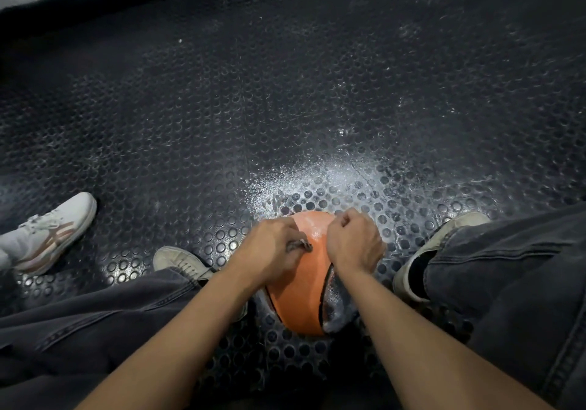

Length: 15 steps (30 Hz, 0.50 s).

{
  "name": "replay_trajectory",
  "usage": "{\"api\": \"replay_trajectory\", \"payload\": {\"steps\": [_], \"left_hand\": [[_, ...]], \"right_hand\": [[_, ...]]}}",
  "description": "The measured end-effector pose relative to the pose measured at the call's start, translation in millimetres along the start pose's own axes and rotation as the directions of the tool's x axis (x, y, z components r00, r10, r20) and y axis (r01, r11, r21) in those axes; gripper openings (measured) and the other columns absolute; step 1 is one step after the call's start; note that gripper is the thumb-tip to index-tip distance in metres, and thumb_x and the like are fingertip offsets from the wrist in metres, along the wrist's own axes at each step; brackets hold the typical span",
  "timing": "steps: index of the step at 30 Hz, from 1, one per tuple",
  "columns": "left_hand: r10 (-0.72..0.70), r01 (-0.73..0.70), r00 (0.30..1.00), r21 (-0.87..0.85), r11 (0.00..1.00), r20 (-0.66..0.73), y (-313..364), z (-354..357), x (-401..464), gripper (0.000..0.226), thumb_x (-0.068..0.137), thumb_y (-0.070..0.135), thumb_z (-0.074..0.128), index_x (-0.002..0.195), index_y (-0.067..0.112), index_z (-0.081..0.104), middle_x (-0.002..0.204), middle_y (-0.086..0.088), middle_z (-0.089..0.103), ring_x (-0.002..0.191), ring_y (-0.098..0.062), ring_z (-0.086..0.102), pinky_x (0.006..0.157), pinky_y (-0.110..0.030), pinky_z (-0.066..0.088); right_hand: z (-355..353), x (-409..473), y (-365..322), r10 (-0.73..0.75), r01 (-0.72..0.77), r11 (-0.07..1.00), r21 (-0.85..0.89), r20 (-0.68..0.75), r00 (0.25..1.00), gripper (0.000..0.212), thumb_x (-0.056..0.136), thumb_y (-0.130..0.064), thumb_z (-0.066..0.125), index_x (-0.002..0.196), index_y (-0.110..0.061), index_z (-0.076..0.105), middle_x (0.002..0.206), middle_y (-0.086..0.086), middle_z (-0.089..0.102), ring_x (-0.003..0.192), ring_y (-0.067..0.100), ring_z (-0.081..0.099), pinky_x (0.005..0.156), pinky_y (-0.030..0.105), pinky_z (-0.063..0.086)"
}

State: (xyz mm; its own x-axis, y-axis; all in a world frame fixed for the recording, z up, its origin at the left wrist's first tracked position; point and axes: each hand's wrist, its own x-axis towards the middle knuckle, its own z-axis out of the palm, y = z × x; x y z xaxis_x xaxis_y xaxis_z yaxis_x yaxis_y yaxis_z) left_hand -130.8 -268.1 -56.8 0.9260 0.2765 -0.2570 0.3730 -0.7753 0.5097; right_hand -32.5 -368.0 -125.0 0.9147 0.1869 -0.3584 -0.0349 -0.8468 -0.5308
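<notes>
An orange basketball [296,295] sits on the black studded rubber floor [285,108], low in the middle of the view, between the person's two outstretched legs in dark grey jeans [513,283]. The left hand [272,248] lies on the ball's upper left side, its grip clamped on a small dark grey piece [299,246] that is pressed against the orange skin; what the piece is cannot be made out. The right hand [353,241] rests on the ball's upper right side with its fingers curled tight. Whether that grip encloses anything cannot be told. Below the right wrist, a grey pebbled patch [336,302] shows on the ball's right side. A whitish, glistening smear [317,175] spreads over the floor just beyond the ball. The person's pale left shoe [180,262] and right shoe [444,238] flank the ball, and a white sneaker [54,229] lies well apart at the left edge.
</notes>
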Motion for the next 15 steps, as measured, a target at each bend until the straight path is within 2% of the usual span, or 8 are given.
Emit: {"api": "replay_trajectory", "payload": {"steps": [4, 6, 8, 10, 12, 15], "left_hand": [[-0.026, 0.026, 1.000, 0.039, 0.999, -0.010, -3.4, -3.0, 24.2, 0.013, 0.090, 0.023, 0.063, 0.090, 0.018, 0.076, 0.091, 0.004, 0.066, 0.081, -0.014, 0.060, 0.079, -0.035, 0.052], [0.011, -0.013, 0.999, 0.044, 0.999, 0.048, -9.4, -7.5, 22.9, 0.010, 0.087, 0.023, 0.067, 0.089, 0.020, 0.076, 0.090, 0.006, 0.066, 0.080, -0.011, 0.060, 0.078, -0.034, 0.052], [0.066, -0.071, 0.992, 0.043, 0.997, 0.103, -20.4, -12.7, 11.7, 0.008, 0.085, 0.022, 0.070, 0.090, 0.021, 0.076, 0.089, 0.008, 0.067, 0.078, -0.008, 0.060, 0.078, -0.031, 0.052], [0.080, -0.085, 0.992, 0.053, 0.995, 0.093, -23.3, -12.8, 3.3, 0.011, 0.085, 0.023, 0.068, 0.092, 0.022, 0.077, 0.088, 0.008, 0.067, 0.078, -0.012, 0.062, 0.075, -0.033, 0.052], [0.077, -0.077, 0.997, 0.081, 0.994, 0.010, -14.4, -4.8, 8.3, 0.017, 0.087, 0.025, 0.061, 0.090, 0.019, 0.076, 0.089, 0.004, 0.066, 0.078, -0.017, 0.062, 0.074, -0.035, 0.052], [0.012, -0.007, 0.999, 0.088, 0.996, -0.053, -4.1, 5.3, 24.6, 0.018, 0.090, 0.021, 0.058, 0.084, 0.014, 0.073, 0.084, 0.003, 0.061, 0.075, -0.017, 0.057, 0.083, -0.041, 0.050]], "right_hand": [[-5.0, 1.4, -5.2, -0.126, 0.126, 0.992, 0.018, 0.051, 0.991, 0.029, 0.100, -0.023, 0.048, 0.075, -0.017, 0.061, 0.078, -0.001, 0.056, 0.075, 0.019, 0.051, 0.086, 0.041, 0.048], [-3.2, 6.3, -5.7, -0.175, 0.175, 0.985, 0.012, 0.070, 0.982, 0.032, 0.100, -0.024, 0.049, 0.070, -0.018, 0.058, 0.075, -0.001, 0.057, 0.070, 0.017, 0.052, 0.079, 0.039, 0.050], [1.1, 11.9, -6.3, -0.204, 0.203, 0.979, 0.021, 0.111, 0.973, 0.035, 0.100, -0.023, 0.050, 0.066, -0.020, 0.054, 0.072, -0.001, 0.059, 0.060, 0.013, 0.048, 0.064, 0.031, 0.048], [3.0, 17.1, -8.0, -0.245, 0.246, 0.969, 0.010, 0.159, 0.956, 0.037, 0.100, -0.021, 0.052, 0.062, -0.023, 0.052, 0.076, 0.000, 0.067, 0.056, 0.011, 0.050, 0.050, 0.024, 0.039], [1.4, 18.2, -11.2, -0.291, 0.300, 0.954, -0.022, 0.188, 0.938, 0.037, 0.099, -0.021, 0.052, 0.062, -0.022, 0.054, 0.081, 0.000, 0.070, 0.063, 0.016, 0.058, 0.054, 0.028, 0.045], [-5.9, 15.2, -13.3, -0.321, 0.338, 0.940, -0.040, 0.225, 0.920, 0.028, 0.099, -0.023, 0.051, 0.079, -0.020, 0.071, 0.087, 0.000, 0.071, 0.074, 0.021, 0.061, 0.065, 0.032, 0.048]]}}
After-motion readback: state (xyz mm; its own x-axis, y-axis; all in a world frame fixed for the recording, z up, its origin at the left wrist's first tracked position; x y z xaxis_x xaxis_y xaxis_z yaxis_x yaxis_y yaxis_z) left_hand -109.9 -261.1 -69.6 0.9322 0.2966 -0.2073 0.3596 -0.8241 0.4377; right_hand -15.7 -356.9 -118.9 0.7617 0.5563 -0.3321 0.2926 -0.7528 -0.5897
